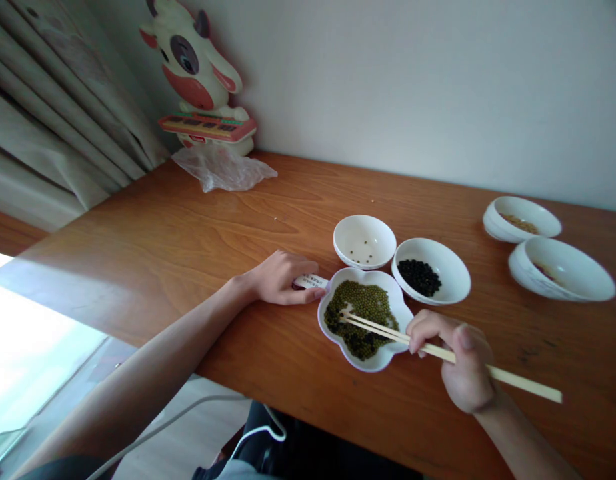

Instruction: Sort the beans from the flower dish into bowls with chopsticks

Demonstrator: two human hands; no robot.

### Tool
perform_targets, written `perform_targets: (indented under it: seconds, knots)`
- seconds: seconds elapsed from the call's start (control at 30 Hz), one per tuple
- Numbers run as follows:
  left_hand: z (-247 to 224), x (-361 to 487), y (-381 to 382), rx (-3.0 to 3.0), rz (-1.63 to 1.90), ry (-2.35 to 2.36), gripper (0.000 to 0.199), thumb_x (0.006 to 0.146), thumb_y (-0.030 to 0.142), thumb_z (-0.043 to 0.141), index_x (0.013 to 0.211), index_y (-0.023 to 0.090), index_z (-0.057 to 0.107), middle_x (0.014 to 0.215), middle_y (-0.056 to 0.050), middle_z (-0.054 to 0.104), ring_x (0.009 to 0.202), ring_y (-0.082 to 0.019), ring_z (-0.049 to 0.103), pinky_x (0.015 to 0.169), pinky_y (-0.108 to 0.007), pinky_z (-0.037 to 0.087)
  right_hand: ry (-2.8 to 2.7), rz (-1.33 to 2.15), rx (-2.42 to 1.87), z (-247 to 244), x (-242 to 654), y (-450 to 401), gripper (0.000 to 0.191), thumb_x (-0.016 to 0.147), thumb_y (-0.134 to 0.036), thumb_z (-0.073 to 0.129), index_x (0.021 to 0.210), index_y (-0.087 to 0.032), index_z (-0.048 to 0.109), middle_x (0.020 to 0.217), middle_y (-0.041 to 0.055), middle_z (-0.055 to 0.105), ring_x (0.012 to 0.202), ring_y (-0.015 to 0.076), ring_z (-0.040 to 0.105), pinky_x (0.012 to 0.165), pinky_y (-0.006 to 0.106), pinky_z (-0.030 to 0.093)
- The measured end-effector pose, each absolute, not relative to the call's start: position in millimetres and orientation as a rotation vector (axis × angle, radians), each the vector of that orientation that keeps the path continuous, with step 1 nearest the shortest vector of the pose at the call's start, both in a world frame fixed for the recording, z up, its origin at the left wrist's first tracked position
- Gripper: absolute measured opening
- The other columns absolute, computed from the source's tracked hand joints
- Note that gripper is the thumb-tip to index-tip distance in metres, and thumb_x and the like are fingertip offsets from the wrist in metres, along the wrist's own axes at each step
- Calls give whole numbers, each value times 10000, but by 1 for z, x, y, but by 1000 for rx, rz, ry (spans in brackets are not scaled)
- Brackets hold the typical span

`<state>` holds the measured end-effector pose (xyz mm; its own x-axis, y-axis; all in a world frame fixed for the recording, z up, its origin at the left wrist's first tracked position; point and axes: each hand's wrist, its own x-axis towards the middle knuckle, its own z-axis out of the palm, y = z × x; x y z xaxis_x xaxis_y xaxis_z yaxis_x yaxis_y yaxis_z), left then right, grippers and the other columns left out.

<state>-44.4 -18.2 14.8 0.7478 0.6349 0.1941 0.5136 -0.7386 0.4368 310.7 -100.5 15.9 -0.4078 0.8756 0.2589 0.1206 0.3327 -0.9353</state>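
A flower-shaped dish point(405, 310) with a white handle point(312, 281) holds green beans point(371, 303) mixed with dark beans along its near side. My left hand point(283, 277) is closed around that handle. Chopsticks point(523, 382) are gripped in my right hand point(461, 357), their tips down among the beans near the dish's left side. Right behind the dish stands a white bowl point(355, 229) with several small beans in it. Beside it, to the right, another white bowl point(453, 270) contains a heap of black beans point(419, 277).
Two more white bowls, one with yellowish grains point(521, 223) and one point(578, 267) with reddish-brown bits, stand at the right of the wooden table point(288, 220). A cow-shaped toy keyboard point(208, 127) and a clear plastic bag point(225, 170) occupy the far left corner. A white cable point(203, 401) hangs by the front edge.
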Motion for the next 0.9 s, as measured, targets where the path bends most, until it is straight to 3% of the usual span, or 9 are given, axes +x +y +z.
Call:
perform_targets:
  seconds: [0.6, 0.9]
  knots:
    - [15, -45, -18, 2591, 450, 883, 338, 1010, 504, 557, 898, 195, 639, 770, -37, 676, 674, -163, 621, 622, -293, 422, -1729, 1133, -832, 24, 304, -97, 775, 1016, -723, 171, 737, -230, 699, 658, 45, 625, 649, 203, 603, 624, 353, 463]
    - [14, -46, -18, 2589, 436, 891, 342, 1010, 509, 556, 914, 193, 647, 780, -36, 680, 682, -164, 625, 636, -289, 433, -1751, 1153, -858, 12, 314, -102, 706, 1070, -613, 154, 788, -247, 688, 721, 25, 614, 713, 185, 581, 679, 344, 433]
